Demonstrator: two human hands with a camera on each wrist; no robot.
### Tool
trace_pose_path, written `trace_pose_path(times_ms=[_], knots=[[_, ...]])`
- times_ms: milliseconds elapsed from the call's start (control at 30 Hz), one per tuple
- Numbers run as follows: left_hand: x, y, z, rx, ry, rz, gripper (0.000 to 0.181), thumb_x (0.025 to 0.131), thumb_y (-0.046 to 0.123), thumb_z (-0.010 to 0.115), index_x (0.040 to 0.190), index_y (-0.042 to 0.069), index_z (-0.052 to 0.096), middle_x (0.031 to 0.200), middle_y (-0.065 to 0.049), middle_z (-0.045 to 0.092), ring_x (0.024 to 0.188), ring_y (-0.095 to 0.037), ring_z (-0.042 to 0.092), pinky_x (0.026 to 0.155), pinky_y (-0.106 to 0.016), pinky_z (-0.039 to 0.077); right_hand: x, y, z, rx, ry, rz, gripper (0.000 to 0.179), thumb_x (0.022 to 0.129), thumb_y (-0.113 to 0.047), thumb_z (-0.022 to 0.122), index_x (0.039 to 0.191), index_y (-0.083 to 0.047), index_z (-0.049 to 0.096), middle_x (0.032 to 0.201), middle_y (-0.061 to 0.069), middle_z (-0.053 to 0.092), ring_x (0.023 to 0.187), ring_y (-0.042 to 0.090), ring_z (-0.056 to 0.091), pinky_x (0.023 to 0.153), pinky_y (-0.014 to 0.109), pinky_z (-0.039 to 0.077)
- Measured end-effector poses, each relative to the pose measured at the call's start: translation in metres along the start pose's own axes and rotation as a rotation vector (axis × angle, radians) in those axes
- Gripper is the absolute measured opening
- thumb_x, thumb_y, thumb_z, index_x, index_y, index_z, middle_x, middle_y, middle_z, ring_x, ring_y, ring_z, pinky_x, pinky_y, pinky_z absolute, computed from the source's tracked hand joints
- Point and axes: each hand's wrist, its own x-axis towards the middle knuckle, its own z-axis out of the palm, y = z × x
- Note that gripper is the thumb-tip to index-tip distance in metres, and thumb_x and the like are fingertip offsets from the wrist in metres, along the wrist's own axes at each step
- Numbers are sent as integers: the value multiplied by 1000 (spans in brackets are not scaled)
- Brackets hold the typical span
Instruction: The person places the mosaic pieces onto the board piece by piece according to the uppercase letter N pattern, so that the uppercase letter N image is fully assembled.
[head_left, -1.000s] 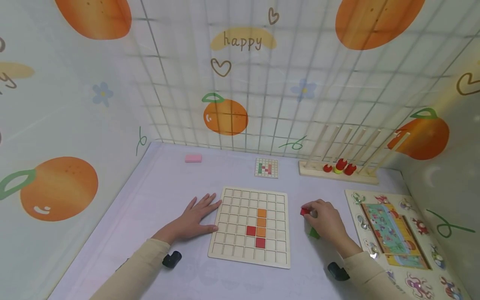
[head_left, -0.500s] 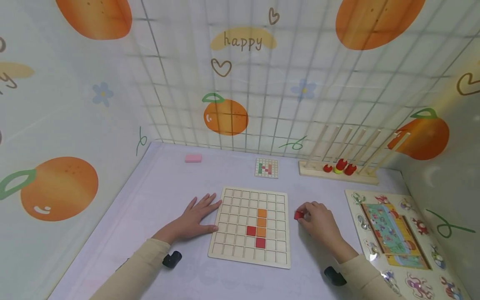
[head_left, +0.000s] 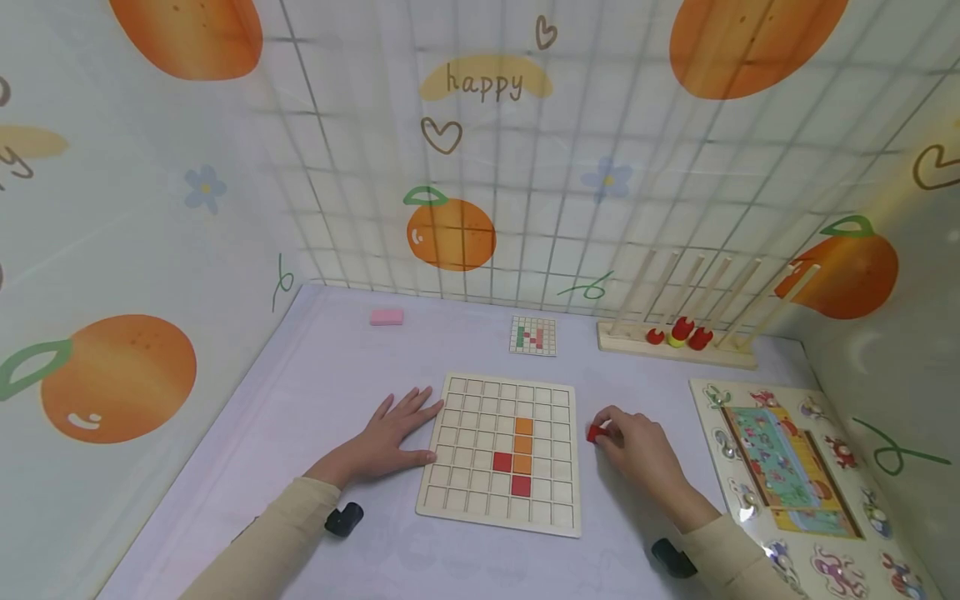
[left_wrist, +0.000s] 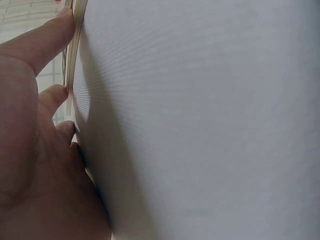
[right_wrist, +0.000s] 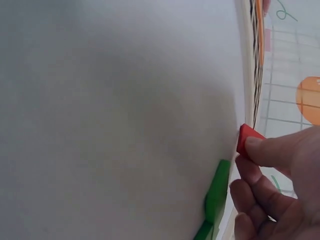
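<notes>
My left hand [head_left: 390, 437] lies with spread, straight fingers against the left edge of the wooden grid board [head_left: 465, 500]. In the left wrist view, fingertips [left_wrist: 64, 15] touch that edge. Several orange squares [head_left: 523, 444] and two red squares [head_left: 521, 485] sit in the board's cells. My right hand [head_left: 641, 446] pinches a red square tile [head_left: 596, 433] between thumb and fingers, just right of the board. Green pieces [right_wrist: 216, 195] lie on the table near this hand in the right wrist view; the hand hides them in the head view.
A small pattern card [head_left: 533, 336] lies behind the board, with a pink block [head_left: 387, 317] farther left. At the back right stands a peg rack [head_left: 675, 353] with red and yellow beads. A picture puzzle board [head_left: 787, 467] lies at the right.
My right hand has moved left toward the board with the red tile, mostly in the first half second. The green piece has gone out of sight in the head view. My left hand stays put.
</notes>
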Motion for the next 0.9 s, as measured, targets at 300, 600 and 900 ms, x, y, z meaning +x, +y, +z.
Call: trace_pose_path(times_ms=[300,600,900], knots=[[-1,1,0,-7,2,3,85,94,57,65,162,23,29,171,-7,11,157,-30,4,124,-57,-4,-2,-7,-7,122,-52,51,20,92,-11,75,110,-18,70,99,5,72,88,21,59,75,35,54],[-1,2,-1,-9,3,0,84,94,55,65,162,22,29,171,-7,12,157,-30,4,124,-56,-4,-5,-16,-13,204,-40,30,20,94,-15,74,114,-18,71,95,-1,71,84,18,58,68,30,51],[-1,2,-1,-1,4,-2,85,94,55,66,162,21,29,171,-7,12,157,-30,4,124,-57,-4,-3,-28,-10,250,-21,11,21,93,-15,76,114,-18,75,100,-4,72,93,18,59,78,34,53]])
